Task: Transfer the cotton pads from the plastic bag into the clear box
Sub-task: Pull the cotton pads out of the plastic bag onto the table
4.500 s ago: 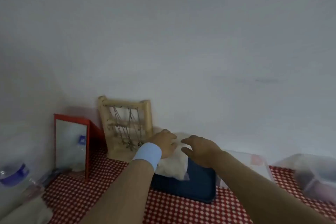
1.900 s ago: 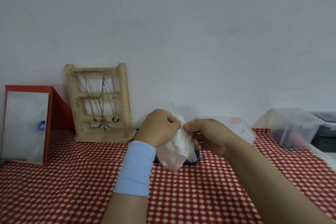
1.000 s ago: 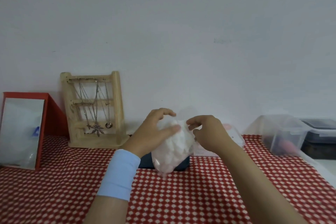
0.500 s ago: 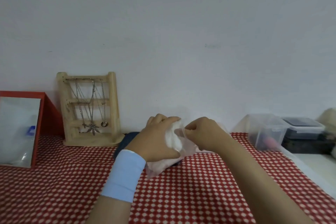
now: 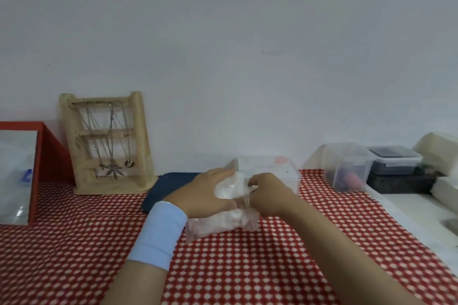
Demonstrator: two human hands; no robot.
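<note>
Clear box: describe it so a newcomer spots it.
On the red checked table, look by the wall, just behind the right hand. The clear box sits right of a dark blue pouch. Unlike the taller bin further right, its lid is white with a pink spot.

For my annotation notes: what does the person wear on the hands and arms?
The left hand has a plain light-blue wristband at the wrist. The right hand wears nothing. Nothing else is worn: no sleeves, gloves, watch or rings are visible.
</note>
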